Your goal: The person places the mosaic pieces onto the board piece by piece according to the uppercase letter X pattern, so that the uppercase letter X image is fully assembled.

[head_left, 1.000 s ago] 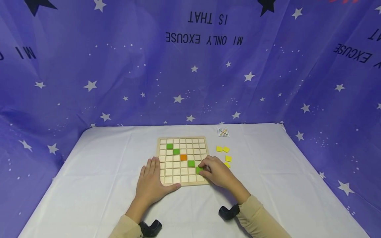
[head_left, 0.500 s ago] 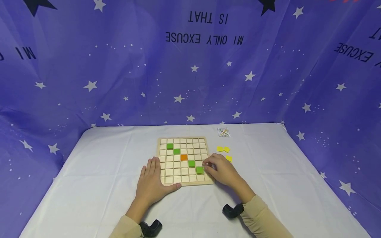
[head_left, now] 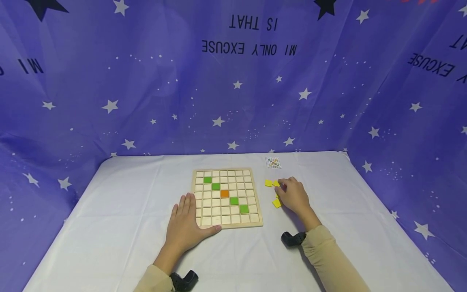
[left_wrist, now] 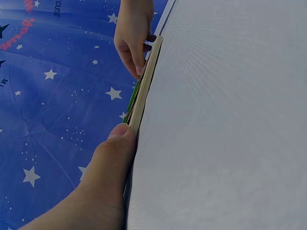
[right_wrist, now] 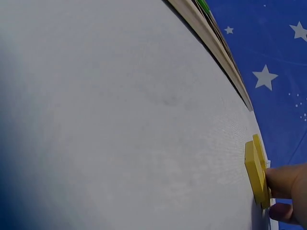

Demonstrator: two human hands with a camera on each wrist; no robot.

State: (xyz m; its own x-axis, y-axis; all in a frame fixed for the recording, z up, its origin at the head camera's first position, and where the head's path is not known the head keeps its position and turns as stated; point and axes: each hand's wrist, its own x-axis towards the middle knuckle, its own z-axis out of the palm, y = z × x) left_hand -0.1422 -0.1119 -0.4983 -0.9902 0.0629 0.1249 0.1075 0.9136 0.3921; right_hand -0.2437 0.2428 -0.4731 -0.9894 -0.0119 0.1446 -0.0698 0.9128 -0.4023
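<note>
A wooden grid board (head_left: 228, 226) lies on the table with green tiles (head_left: 234, 201) and one orange tile (head_left: 224, 194) in a diagonal row. My left hand (head_left: 185, 223) rests against the board's left edge, fingers straight, thumb along the front edge; the left wrist view shows the thumb (left_wrist: 115, 143) touching the rim. My right hand (head_left: 294, 196) is right of the board, over several loose yellow tiles (head_left: 268, 183), some partly covered by it. In the right wrist view its fingertips (right_wrist: 283, 179) are beside yellow tiles (right_wrist: 256, 172); whether they pinch one is hidden.
A small printed pattern card (head_left: 273, 163) lies behind the yellow tiles. The white-covered table (head_left: 109, 227) is bordered by a blue star-print curtain (head_left: 226, 101) at the back and sides. Black wrist mounts (head_left: 293, 239) sit at both cuffs.
My right hand has left the lower-right green tile, which lies in its cell, and has moved right and back to the yellow tiles. The left hand has stayed on the board.
</note>
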